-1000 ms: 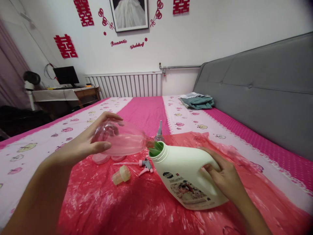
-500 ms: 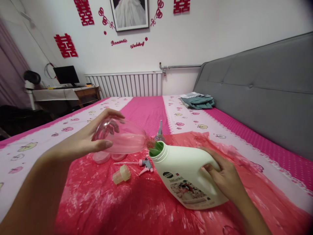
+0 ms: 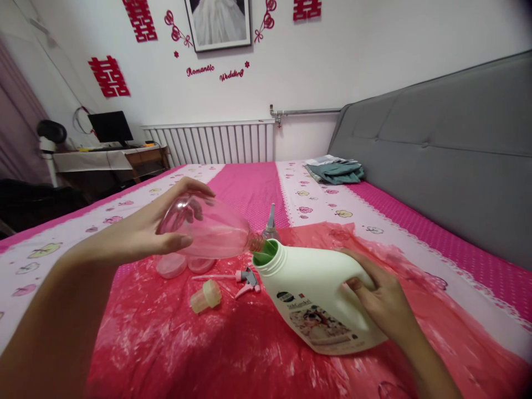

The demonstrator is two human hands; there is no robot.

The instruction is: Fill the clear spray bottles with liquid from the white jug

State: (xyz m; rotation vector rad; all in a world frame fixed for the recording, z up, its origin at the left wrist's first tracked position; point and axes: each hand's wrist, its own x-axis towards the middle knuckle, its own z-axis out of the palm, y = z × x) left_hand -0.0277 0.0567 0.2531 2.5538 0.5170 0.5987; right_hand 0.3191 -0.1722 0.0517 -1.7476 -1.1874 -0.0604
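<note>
My left hand (image 3: 155,235) is wrapped round a clear pinkish plastic bottle (image 3: 210,230), held nearly level with its base a little raised and its neck pointing right. The neck meets the green open mouth of a white detergent jug (image 3: 316,293). That jug leans on the red plastic sheet (image 3: 208,349), and my right hand (image 3: 384,305) grips its handle side. Below the bottle lie a pink and grey spray trigger with its tube (image 3: 247,277) and a pale yellow cap (image 3: 205,296).
A grey pointed nozzle bottle (image 3: 271,224) stands just behind the jug's mouth. Two pinkish round containers (image 3: 183,265) sit under the held bottle. Folded teal clothes (image 3: 336,172) lie far back by the grey headboard (image 3: 449,160). A desk with a monitor (image 3: 110,126) stands at left.
My left hand has tipped the clear bottle's base a little higher, with its neck still at the jug's mouth. The jug and my right hand have stayed put.
</note>
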